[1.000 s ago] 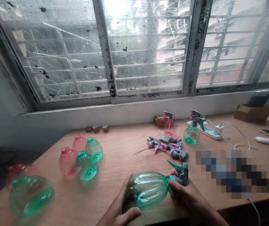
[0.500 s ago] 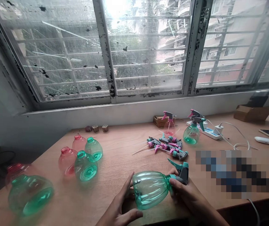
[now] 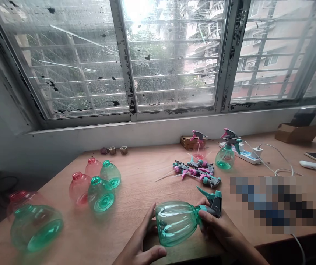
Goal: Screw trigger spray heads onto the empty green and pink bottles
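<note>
A clear green spray bottle (image 3: 176, 223) lies sideways in the air above the table's near edge, its base to the left. Its grey head with a teal trigger (image 3: 214, 202) sits at the neck, pointing right. My right hand (image 3: 214, 224) is closed round the neck and collar, thumb in front. Around the base, my left hand (image 3: 144, 237) cups the bottle loosely; its index finger is by the upper edge and its thumb just below. The left hand's other fingers are partly hidden behind the base.
Green bottles (image 3: 101, 195) and red bottles (image 3: 79, 187) without heads stand at left. Several loose spray heads (image 3: 195, 171) lie mid-table. Behind them stand a green spray bottle (image 3: 224, 157) and a red one (image 3: 199, 149), near a power strip (image 3: 250, 157). A blurred patch covers the right side.
My left thumb and index finger have shifted very slightly left. My right hand keeps its hold at the neck, and the bottle has hardly moved.
</note>
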Demonstrator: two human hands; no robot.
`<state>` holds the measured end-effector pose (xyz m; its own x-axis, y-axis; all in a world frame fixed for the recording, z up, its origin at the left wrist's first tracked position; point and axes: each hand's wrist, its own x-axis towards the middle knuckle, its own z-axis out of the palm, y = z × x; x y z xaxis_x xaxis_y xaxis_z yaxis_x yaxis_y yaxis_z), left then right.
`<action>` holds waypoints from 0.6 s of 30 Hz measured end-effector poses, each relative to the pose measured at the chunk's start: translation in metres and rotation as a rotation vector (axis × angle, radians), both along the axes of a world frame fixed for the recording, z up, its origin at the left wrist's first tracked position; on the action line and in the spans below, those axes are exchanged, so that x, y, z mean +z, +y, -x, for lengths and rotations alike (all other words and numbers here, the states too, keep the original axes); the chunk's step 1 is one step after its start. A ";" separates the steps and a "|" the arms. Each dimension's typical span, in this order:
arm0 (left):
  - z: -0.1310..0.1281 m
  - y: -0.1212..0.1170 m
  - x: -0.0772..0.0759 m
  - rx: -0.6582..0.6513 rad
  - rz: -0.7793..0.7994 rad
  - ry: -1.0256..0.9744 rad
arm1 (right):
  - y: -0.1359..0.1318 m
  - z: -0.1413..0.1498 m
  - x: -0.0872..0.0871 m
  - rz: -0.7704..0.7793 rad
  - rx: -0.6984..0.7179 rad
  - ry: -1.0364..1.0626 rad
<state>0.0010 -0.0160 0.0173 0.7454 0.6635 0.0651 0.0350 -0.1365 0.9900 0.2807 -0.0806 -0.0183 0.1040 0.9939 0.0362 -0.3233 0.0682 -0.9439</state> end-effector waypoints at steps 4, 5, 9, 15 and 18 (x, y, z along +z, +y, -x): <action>-0.002 0.002 0.001 0.057 -0.005 0.057 | 0.000 0.001 0.001 -0.002 0.000 0.000; -0.002 0.001 0.001 0.071 0.000 0.058 | 0.000 0.001 0.001 -0.004 -0.002 0.001; -0.002 0.000 0.000 0.054 0.012 0.036 | 0.000 0.000 0.000 -0.009 -0.006 -0.010; 0.002 -0.001 -0.001 0.050 -0.021 0.052 | 0.000 0.000 0.000 -0.006 -0.010 -0.008; 0.001 0.001 -0.001 0.025 0.001 0.046 | 0.001 0.000 -0.001 -0.004 -0.010 -0.011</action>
<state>0.0002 -0.0153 0.0159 0.7306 0.6822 0.0303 0.0842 -0.1341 0.9874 0.2806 -0.0798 -0.0191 0.1137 0.9927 0.0414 -0.3118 0.0752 -0.9472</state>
